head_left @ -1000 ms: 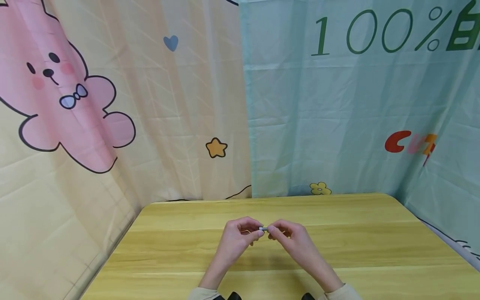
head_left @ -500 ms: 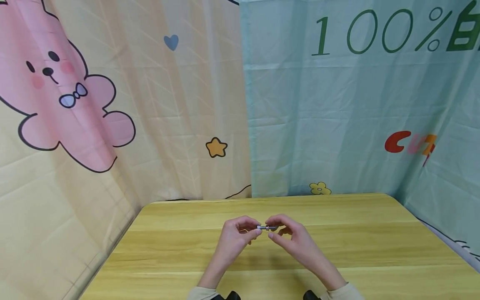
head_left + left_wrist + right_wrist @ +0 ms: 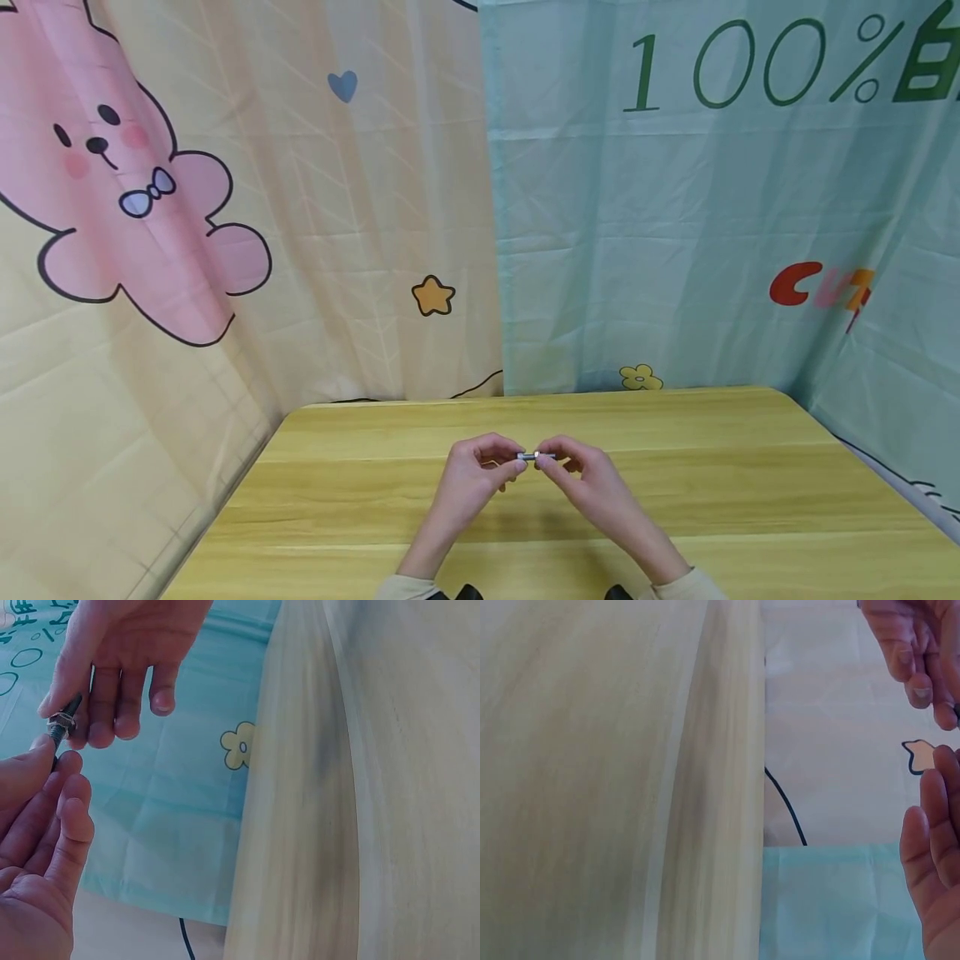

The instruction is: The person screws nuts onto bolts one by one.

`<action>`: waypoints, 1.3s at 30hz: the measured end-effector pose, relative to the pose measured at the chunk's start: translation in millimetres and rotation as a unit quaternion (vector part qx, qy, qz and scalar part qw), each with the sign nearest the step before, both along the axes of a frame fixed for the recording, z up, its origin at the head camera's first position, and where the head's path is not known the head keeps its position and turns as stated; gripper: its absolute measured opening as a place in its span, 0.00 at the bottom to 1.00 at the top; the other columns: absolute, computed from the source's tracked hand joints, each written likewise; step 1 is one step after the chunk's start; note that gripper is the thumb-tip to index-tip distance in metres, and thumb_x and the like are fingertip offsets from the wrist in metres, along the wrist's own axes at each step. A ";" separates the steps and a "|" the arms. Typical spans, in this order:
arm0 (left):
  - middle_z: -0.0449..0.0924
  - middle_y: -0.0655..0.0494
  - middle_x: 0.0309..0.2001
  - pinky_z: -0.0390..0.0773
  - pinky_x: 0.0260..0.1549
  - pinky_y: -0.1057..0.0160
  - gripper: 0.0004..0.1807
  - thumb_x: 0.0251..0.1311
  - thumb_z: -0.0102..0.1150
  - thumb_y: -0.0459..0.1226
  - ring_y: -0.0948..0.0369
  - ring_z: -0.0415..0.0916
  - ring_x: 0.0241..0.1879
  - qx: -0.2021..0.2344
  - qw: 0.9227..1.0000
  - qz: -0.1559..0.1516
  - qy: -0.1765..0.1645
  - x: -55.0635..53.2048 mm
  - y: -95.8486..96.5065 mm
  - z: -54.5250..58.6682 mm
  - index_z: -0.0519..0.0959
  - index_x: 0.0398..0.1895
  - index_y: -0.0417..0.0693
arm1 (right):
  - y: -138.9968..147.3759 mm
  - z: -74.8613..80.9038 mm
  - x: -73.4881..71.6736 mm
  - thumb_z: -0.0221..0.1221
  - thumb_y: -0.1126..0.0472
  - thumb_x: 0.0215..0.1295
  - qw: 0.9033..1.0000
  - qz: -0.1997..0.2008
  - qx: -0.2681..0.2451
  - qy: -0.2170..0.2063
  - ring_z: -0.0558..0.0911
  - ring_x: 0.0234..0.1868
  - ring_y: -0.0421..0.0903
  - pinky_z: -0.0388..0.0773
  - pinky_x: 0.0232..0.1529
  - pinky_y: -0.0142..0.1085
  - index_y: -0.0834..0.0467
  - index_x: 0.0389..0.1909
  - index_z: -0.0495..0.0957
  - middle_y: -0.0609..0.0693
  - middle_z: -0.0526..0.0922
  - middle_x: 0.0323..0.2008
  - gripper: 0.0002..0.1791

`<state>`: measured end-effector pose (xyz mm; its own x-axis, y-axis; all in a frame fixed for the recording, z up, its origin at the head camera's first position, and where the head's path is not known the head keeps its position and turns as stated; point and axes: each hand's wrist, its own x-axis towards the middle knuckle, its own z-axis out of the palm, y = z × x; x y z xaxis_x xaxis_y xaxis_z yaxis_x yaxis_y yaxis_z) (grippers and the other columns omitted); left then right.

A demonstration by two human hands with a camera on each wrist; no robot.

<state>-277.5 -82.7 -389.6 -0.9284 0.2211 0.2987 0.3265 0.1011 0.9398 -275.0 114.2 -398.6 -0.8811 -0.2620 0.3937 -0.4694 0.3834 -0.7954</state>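
Note:
A small metal bolt (image 3: 527, 457) is held level above the table, between the two hands. The left hand (image 3: 474, 477) pinches one end of it between thumb and fingertips. Partway along the shank sits a nut (image 3: 61, 724), and the right hand (image 3: 583, 473) pinches it with thumb and index finger. A dark, threaded end of the bolt sticks out past the nut in the left wrist view. The other right fingers hang loosely below. In the right wrist view, the bolt is nearly all out of frame at the right edge.
A wood-grain table (image 3: 360, 500) spreads under both hands. Printed curtains stand behind it, a cream one (image 3: 300, 208) at left and a blue-green one (image 3: 637, 208) at right. A dark line (image 3: 187, 939) shows beneath the curtain's edge in the left wrist view.
Half a second ago the right thumb and index finger stood apart near the nut; now they have come together on it. The left hand keeps its hold on the bolt, almost still.

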 end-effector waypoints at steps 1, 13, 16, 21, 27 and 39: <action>0.83 0.52 0.30 0.76 0.23 0.67 0.04 0.57 0.68 0.29 0.60 0.76 0.27 0.001 1.000 -0.001 0.002 -0.3 0.1 -0.8 0.85 0.36 0.41 | -0.5 -0.1 0.5 0.59 0.49 0.70 1.000 -0.006 0.001 -0.002 0.80 0.39 0.42 0.77 0.40 0.37 0.49 0.40 0.82 0.45 0.84 0.36 0.09; 0.83 0.52 0.31 0.77 0.24 0.65 0.04 0.58 0.68 0.29 0.59 0.76 0.27 -0.011 1.000 0.008 0.004 3.3 -0.6 3.3 0.85 0.36 0.41 | -2.3 -1.0 2.2 0.63 0.55 0.68 0.999 0.018 -0.029 0.023 0.78 0.48 0.44 0.78 0.42 0.37 0.47 0.50 0.80 0.42 0.82 0.46 0.12; 0.83 0.50 0.31 0.78 0.24 0.63 0.04 0.58 0.66 0.28 0.58 0.76 0.27 -0.014 1.000 0.012 0.009 11.8 -0.2 15.0 0.84 0.36 0.37 | -1.8 -3.0 0.1 0.65 0.60 0.65 0.996 0.046 -0.044 0.056 0.78 0.49 0.46 0.79 0.43 0.39 0.49 0.51 0.78 0.45 0.81 0.48 0.14; 0.83 0.48 0.31 0.78 0.25 0.63 0.04 0.58 0.66 0.27 0.54 0.76 0.28 -0.015 1.000 0.014 0.009 15.2 0.8 21.4 0.84 0.36 0.36 | -1.4 -4.1 -2.4 0.65 0.61 0.65 0.996 0.042 -0.038 0.073 0.80 0.46 0.44 0.79 0.40 0.37 0.51 0.48 0.79 0.42 0.82 0.44 0.12; 0.83 0.53 0.31 0.77 0.24 0.65 0.04 0.58 0.68 0.31 0.60 0.76 0.27 -0.009 1.000 0.013 0.001 -1.7 -0.6 0.3 0.85 0.37 0.42 | -0.3 -2.6 -2.2 0.65 0.58 0.65 0.998 0.019 -0.025 0.054 0.80 0.41 0.41 0.78 0.39 0.37 0.51 0.46 0.81 0.39 0.83 0.40 0.10; 0.82 0.52 0.30 0.78 0.25 0.61 0.04 0.58 0.67 0.28 0.53 0.76 0.28 -0.012 1.000 0.006 -0.004 5.6 0.5 9.1 0.84 0.36 0.40 | -0.7 -2.1 -1.5 0.60 0.46 0.68 1.000 -0.015 0.006 0.007 0.80 0.37 0.39 0.78 0.40 0.38 0.45 0.40 0.84 0.38 0.84 0.34 0.10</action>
<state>-271.8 -82.2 -380.6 -0.9336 0.2162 0.2857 0.3170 0.1269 0.9399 -276.5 113.5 -400.7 -0.8832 -0.2397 0.4032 -0.4684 0.4072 -0.7841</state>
